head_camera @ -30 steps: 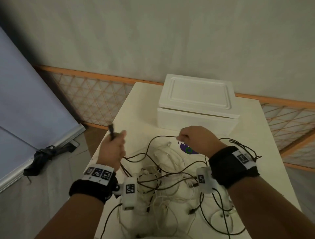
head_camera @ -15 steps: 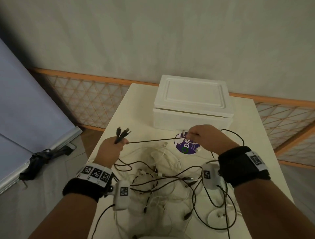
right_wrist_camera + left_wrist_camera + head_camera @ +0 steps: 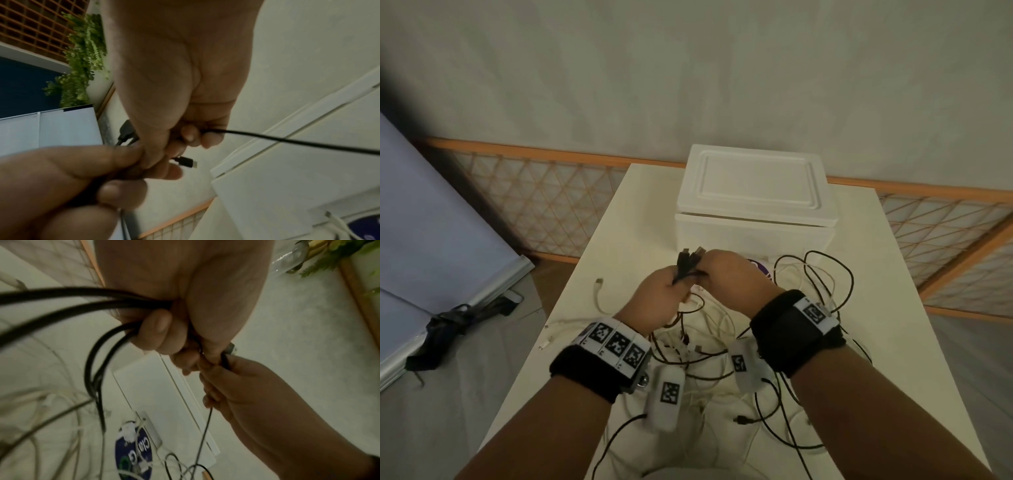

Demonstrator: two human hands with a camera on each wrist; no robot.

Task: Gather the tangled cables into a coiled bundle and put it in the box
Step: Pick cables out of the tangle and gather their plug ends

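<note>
1. While the lid is sitting shut on the white foam box (image 3: 755,205), nothing of its inside is showing, so what it holds cannot be told; the box is standing at the far end of the cream counter (image 3: 616,219), just beyond both hands.
2. The left hand (image 3: 659,301) is holding its grip curled round a bunch of black cables (image 3: 686,265), with the plug ends sticking up out of the fist; in the left wrist view the fingers (image 3: 156,331) are wrapping the dark strands.
3. The right hand (image 3: 732,279) is touching the left one and its grip is pinching a black cable (image 3: 287,139) that is running away toward the box side; a black plug (image 3: 185,161) is poking out below its fingertips (image 3: 190,135).
4. The rest of the tangled cables (image 3: 722,349), black and white mixed, are lying loose on the counter under and around the wrists, not coiled, with black loops (image 3: 825,281) rising at the right and a white plug end (image 3: 599,282) lying apart at the left.
5. A round purple-blue sticker (image 3: 133,456) is lying on the counter against the box front; pale letters on it are reading roughly "Cla" and "G", with a green ring below, and the remainder is too blurred to read.
6. Black wristbands (image 3: 796,330) are carrying square black-and-white marker tags (image 3: 616,344), and white tagged camera blocks (image 3: 666,397) are hanging under each wrist.
</note>
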